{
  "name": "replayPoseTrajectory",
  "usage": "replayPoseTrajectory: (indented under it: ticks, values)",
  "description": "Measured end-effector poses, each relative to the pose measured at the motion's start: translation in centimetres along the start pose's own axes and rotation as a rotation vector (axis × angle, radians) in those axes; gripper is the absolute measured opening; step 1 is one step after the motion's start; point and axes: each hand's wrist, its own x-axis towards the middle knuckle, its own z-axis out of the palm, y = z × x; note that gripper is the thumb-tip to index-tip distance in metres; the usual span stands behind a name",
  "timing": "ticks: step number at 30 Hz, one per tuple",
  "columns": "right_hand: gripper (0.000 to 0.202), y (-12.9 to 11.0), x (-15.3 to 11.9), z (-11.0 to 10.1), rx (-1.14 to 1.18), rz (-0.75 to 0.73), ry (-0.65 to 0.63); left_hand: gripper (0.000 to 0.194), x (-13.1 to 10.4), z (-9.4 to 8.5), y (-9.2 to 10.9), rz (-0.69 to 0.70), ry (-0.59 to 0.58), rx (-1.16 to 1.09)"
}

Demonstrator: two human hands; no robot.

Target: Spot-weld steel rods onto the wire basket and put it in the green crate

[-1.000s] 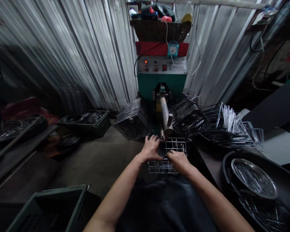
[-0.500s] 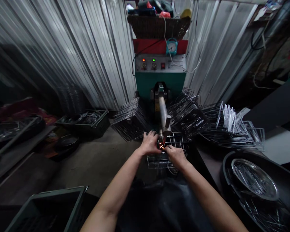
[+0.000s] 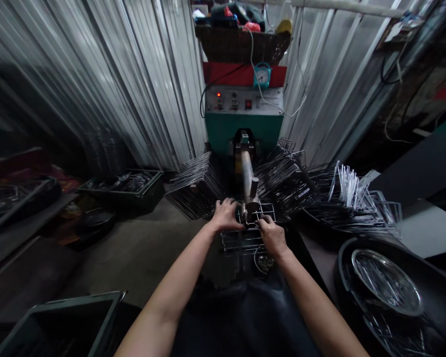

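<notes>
A wire rack of thin shiny rods lies beneath the electrode arm of a green spot welder. My left hand grips the rack's left side, thumb pointing in toward the electrode. On the right, my right hand is closed at the near right part of the rack, fingers pinched close to the electrode tip. What exactly lies between those fingertips is too small to make out. Part of the rack is hidden behind both hands and the electrode.
Stacked wire panels lean left of the welder, and more panels lean right. A black tub at right holds a metal bowl of rods. Green crates stand at left, and a small bowl sits below the rack.
The orange glow at the electrode tip is gone, and the green panel light has gone out. The rack and both hands have shifted slightly, and the view has moved a little.
</notes>
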Motion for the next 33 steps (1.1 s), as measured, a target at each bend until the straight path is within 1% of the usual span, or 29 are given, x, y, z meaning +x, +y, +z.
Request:
replayPoseTrajectory:
  ticks: [2, 4, 6, 7, 8, 10, 12, 14, 15, 17, 18, 20, 22, 24, 26, 27, 29, 31, 33]
  values:
    - [0.022, -0.1, 0.8, 0.3, -0.006, -0.008, 0.005, 0.072, 0.4, 0.2, -0.3, -0.011, -0.010, -0.018]
    - [0.020, 0.1, 1.2, 0.3, 0.067, 0.004, 0.028, 0.072, 0.6, 0.4, -0.3, -0.026, -0.028, -0.047]
    - [0.017, 0.7, 0.8, 0.4, 0.261, 0.038, 0.103, 0.074, 0.6, 0.3, -0.3, -0.037, -0.049, -0.077]
    - [0.018, 1.2, 0.1, 0.6, 0.392, 0.062, 0.161, 0.077, 0.6, 0.2, -0.4, -0.039, -0.062, -0.093]
    - [0.022, 1.9, -1.0, 1.0, 0.532, 0.095, 0.217, 0.081, 0.4, 0.1, -0.5, -0.041, -0.076, -0.115]
    - [0.031, 3.5, -4.5, 2.6, 0.788, 0.201, 0.295, 0.093, -0.3, -0.1, -1.2, -0.060, -0.095, -0.198]
    - [0.036, 5.0, -9.1, 5.4, 0.970, 0.377, 0.243, 0.105, -1.6, 0.3, -2.3, -0.105, -0.073, -0.339]
    - [0.038, 6.3, -13.5, 8.6, 1.090, 0.573, 0.212, 0.113, -3.4, 1.5, -3.5, -0.187, 0.017, -0.502]
    - [0.037, 6.9, -15.2, 10.0, 1.159, 0.659, 0.218, 0.114, -4.2, 2.4, -4.0, -0.232, 0.075, -0.581]
    - [0.035, 7.8, -16.9, 11.9, 1.365, 0.869, 0.270, 0.112, -5.6, 4.4, -4.7, -0.284, 0.146, -0.754]
    - [0.034, 8.2, -17.0, 12.2, 1.480, 0.959, 0.288, 0.109, -6.0, 5.4, -4.9, -0.290, 0.161, -0.846]
    - [0.033, 9.0, -16.2, 11.7, 1.685, 1.072, 0.289, 0.103, -6.2, 6.9, -5.0, -0.280, 0.181, -0.996]
    - [0.032, 9.7, -15.1, 10.4, 1.838, 1.090, 0.239, 0.101, -5.8, 7.5, -4.9, -0.260, 0.213, -1.076]
    - [0.030, 10.0, -14.4, 9.1, 1.941, 1.083, 0.202, 0.102, -5.3, 7.5, -4.8, -0.233, 0.229, -1.102]
    - [0.030, 9.9, -14.6, 8.2, 1.971, 1.087, 0.193, 0.101, -5.0, 7.1, -4.6, -0.228, 0.220, -1.089]
    - [0.030, 9.6, -15.0, 8.1, 1.937, 1.083, 0.209, 0.099, -5.0, 6.9, -4.4, -0.240, 0.212, -1.073]
    - [0.029, 8.8, -16.1, 8.2, 1.738, 1.027, 0.264, 0.093, -5.4, 6.5, -4.0, -0.273, 0.207, -1.042]
    - [0.031, 7.9, -17.4, 8.7, 1.500, 0.949, 0.301, 0.090, -6.2, 6.0, -3.6, -0.285, 0.231, -1.033]
    - [0.031, 7.3, -18.5, 9.2, 1.282, 0.807, 0.261, 0.090, -7.4, 5.3, -3.3, -0.265, 0.248, -1.010]
